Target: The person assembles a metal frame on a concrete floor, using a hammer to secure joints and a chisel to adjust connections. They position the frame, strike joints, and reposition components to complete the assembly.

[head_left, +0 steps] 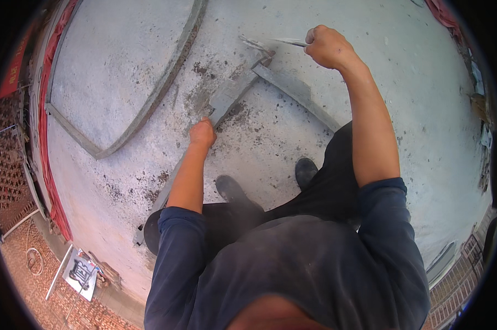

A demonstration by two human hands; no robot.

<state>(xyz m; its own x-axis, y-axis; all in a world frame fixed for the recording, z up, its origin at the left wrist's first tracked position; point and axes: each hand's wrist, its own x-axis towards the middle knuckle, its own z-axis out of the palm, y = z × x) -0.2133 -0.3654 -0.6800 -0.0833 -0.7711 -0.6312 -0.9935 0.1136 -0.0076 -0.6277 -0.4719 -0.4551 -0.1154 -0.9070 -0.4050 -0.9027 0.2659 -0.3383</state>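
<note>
**Trowel work at a grey strip on a concrete slab**

Concrete slab [325, 137], rough and mortar-stained, carries the work. Left hand [203, 133] presses, fingers curled shut, on the near end of a flat grey strip [229, 96]. Right hand [328, 47] is fisted round the handle of a trowel [265, 44], blade pointing left beyond its fingers, near the strip's far end. Judgement: the strip is being bedded or trimmed; the next move calls for steady blade control.

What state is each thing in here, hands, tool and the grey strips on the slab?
Left hand: fist closed on the flat grey strip, pressing it to the concrete slab.
Right hand: closed on a thin metal tool, raised.
Curved grey frame: lying flat, untouched.
Straight grey strip: lying flat, untouched.
</note>
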